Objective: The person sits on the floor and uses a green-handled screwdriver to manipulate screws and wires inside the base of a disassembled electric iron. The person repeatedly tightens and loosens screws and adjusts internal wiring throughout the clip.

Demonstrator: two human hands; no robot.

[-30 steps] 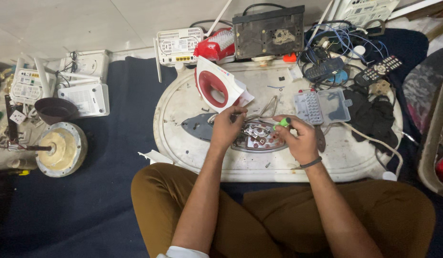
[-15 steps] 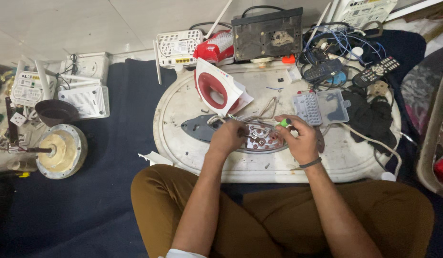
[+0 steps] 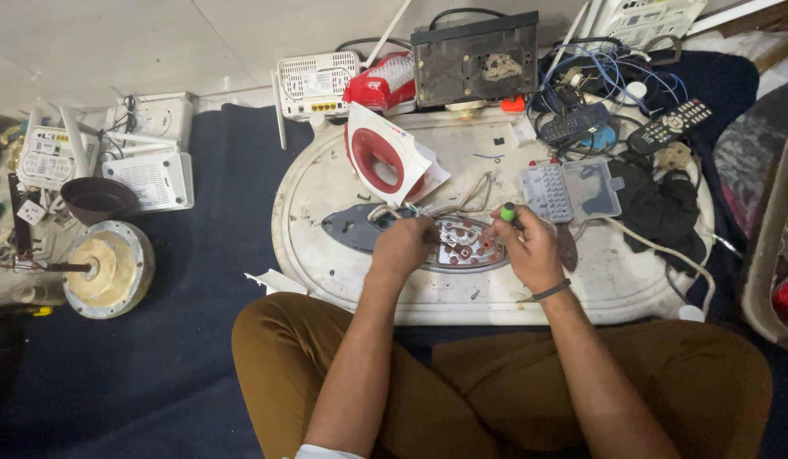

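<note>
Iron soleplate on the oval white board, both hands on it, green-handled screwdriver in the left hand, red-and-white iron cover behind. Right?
Not quite. The head view shows the green-handled screwdriver in the right hand, not the left. The left hand rests on the iron soleplate, which lies on the oval white board, with the red-and-white iron cover behind.

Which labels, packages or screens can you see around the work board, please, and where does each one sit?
White label panel on the white router, beyond the board's far left edge: rectangular, with a row of yellow ports beneath.
Clear plastic compartment case, on the white oval board just beyond the right hand: rectangular, open.
Black remote control, far right: no lit screen visible.
</note>
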